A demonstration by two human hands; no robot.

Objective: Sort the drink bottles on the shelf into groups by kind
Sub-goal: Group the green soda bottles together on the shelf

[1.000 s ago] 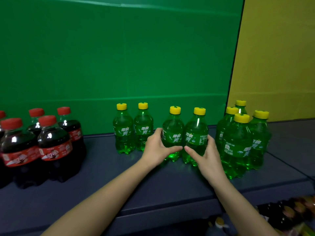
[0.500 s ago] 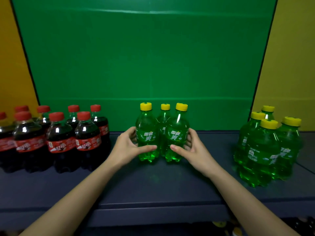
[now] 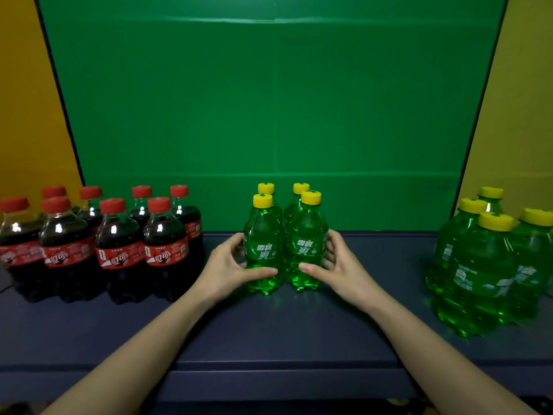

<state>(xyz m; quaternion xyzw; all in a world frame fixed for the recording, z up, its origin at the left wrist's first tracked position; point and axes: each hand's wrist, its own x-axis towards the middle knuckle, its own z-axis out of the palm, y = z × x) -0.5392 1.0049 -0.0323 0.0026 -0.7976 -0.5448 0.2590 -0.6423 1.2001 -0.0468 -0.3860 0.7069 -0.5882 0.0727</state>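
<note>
Head view: both hands cupped around a cluster of four green bottles at mid-shelf.

Left hand (image 3: pixel 229 266) wraps the left side of the four green bottles (image 3: pixel 284 244), thumb across the front-left bottle's lower body, fingers (image 3: pixel 236 241) curled round behind. Right hand (image 3: pixel 338 265) mirrors it on the right side, thumb on the front-right bottle, fingers (image 3: pixel 329 250) bent against its flank. Cluster stands upright, two by two, yellow caps, on the dark shelf (image 3: pixel 269 330). Cola bottles (image 3: pixel 119 244), red caps, grouped at left, just beside the left hand. Second group of green bottles (image 3: pixel 484 265) at right, well apart. Green backdrop (image 3: pixel 269 100) behind.
</note>
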